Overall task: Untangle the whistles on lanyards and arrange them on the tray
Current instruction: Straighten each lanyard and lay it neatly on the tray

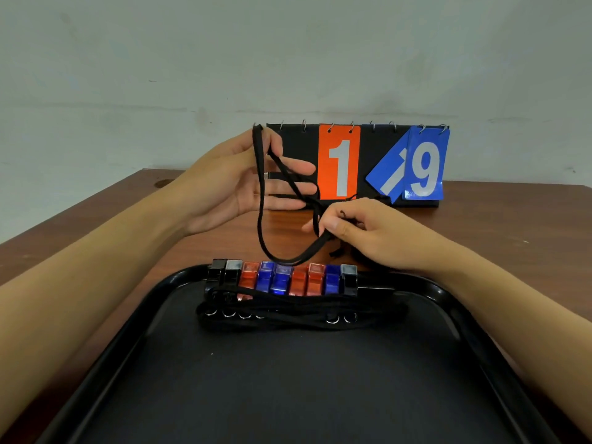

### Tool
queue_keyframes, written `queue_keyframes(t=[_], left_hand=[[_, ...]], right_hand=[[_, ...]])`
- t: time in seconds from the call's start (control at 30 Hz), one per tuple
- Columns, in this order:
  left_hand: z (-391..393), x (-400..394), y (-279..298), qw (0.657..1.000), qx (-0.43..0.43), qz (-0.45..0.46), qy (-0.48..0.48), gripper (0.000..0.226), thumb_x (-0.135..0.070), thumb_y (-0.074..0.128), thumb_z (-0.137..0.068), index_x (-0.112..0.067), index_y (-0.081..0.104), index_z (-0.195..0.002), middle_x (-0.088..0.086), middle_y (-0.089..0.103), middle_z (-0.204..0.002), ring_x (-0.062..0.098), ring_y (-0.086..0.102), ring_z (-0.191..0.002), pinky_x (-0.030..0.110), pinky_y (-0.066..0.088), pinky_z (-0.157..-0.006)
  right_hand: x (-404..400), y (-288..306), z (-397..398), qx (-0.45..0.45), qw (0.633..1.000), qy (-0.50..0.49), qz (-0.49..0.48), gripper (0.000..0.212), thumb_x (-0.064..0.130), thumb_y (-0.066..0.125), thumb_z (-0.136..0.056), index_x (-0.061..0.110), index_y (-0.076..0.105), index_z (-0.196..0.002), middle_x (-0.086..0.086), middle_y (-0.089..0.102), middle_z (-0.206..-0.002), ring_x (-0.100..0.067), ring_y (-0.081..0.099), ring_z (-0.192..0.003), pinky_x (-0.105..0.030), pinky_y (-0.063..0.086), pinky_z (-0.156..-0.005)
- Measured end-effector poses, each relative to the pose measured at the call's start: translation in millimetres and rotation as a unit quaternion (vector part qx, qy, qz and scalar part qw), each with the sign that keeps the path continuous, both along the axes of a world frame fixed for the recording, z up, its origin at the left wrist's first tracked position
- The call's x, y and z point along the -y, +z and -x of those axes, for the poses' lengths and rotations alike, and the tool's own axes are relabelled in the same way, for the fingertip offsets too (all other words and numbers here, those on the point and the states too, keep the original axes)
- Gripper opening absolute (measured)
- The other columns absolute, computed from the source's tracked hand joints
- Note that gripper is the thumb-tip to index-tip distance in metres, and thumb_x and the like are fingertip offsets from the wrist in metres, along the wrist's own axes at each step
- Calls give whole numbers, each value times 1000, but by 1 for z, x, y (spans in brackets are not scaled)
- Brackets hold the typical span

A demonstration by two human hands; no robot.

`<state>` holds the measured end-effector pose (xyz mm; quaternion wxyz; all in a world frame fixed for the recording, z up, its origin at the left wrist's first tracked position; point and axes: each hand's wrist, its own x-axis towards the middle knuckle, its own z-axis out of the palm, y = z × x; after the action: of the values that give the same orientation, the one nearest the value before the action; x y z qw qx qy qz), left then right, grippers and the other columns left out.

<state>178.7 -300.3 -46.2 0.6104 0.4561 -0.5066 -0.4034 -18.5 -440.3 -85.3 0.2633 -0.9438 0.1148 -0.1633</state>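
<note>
Between hands, black lanyard (261, 200) loop hangs vertically above tray (455, 302).

Right hand (358, 232) is curling over the black lanyard (261, 216), hiding whatever hangs on its end; can't tell if a whistle is there. Below both hands, the tray (448, 302) is running off the bottom edge. Bundled cords (298, 310) are covering the lower parts of the whistle row (282, 278); ring count unclear. Left hand (237, 181) is blocking part of the scoreboard (352, 165).
</note>
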Motion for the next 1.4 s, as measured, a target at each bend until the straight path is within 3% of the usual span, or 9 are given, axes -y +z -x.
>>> queue_keyframes(t=[0.1, 0.27, 0.47, 0.6, 0.7, 0.8, 0.97, 1.1, 1.4], left_hand=[[-12, 1, -3, 999, -15, -1, 29, 27, -23, 40, -110, -16, 55, -89, 19, 75, -120, 40, 73, -115, 51, 63, -87], [-52, 1, -8, 980, -69, 10, 184, 25, -18, 40, -113, -14, 56, -95, 17, 76, -107, 34, 77, -107, 37, 65, -75], [-66, 7, -10, 973, -32, -1, 230, 25, -10, 43, -108, -12, 53, -85, 3, 50, -71, 18, 57, -69, 42, 61, -90], [-61, 13, -8, 963, -28, 17, 267, 39, -38, 53, -107, -18, 47, -74, -2, 35, -64, 14, 44, -62, 34, 60, -81], [-56, 10, -5, 970, -150, 11, 190, 56, -61, 45, -102, -17, 45, -68, 1, 44, -66, 18, 51, -69, 40, 60, -85], [-42, 5, -2, 965, -246, -9, 88, 65, -71, 39, -99, -10, 56, -89, 8, 56, -80, 25, 60, -86, 48, 62, -88], [-8, -1, 2, 964, -262, -12, -50, 86, -84, 30, -91, -6, 65, -93, 10, 60, -81, 25, 66, -73, 44, 62, -82], [-4, 0, -3, 955, -229, -32, -185, 97, -92, 23, -86, -6, 65, -99, 12, 63, -91, 27, 65, -86, 46, 58, -98], [-4, 1, -7, 941, -215, -45, -257, 99, -90, 22, -87, -2, 62, -107, 15, 65, -91, 31, 65, -87, 46, 56, -98]], right_hand=[[0, 5, 4, 14, 999, -31, -15, 26, 30, 47, -107, 27, 70, -96, 6, 71, -91, 3, 62, -83, -11, 48, -78], [16, 11, 15, 23, 995, -98, -16, 30, 33, 43, -108, 32, 64, -86, 11, 62, -79, 3, 54, -72, -21, 39, -72], [22, 14, 17, 49, 988, -138, 43, 25, 29, 51, -105, 19, 74, -103, 11, 61, -108, -6, 54, -106, -6, 40, -81], [21, 16, 17, 95, 981, -163, 51, 21, 35, 56, -102, 28, 75, -106, 12, 65, -113, -7, 55, -114, -18, 42, -89], [12, 19, 19, 107, 986, -129, 22, 21, 33, 57, -101, 27, 76, -107, 12, 75, -100, -3, 67, -96, -9, 48, -81], [9, 18, 18, 117, 988, -95, -17, 17, 24, 62, -100, 25, 77, -107, 8, 78, -91, -4, 72, -88, -16, 56, -85], [7, 16, 16, 99, 990, -65, -74, 25, 16, 62, -99, 22, 73, -121, 8, 81, -94, -5, 75, -89, -22, 60, -85], [-5, 17, 15, 89, 984, -8, -153, 45, 13, 60, -99, 24, 54, -142, 5, 80, -89, -6, 75, -86, -19, 59, -81], [-11, 19, 17, 0, 968, 19, -248, 32, 19, 60, -99, 21, 66, -130, 2, 74, -83, -11, 68, -80, -27, 57, -83]])
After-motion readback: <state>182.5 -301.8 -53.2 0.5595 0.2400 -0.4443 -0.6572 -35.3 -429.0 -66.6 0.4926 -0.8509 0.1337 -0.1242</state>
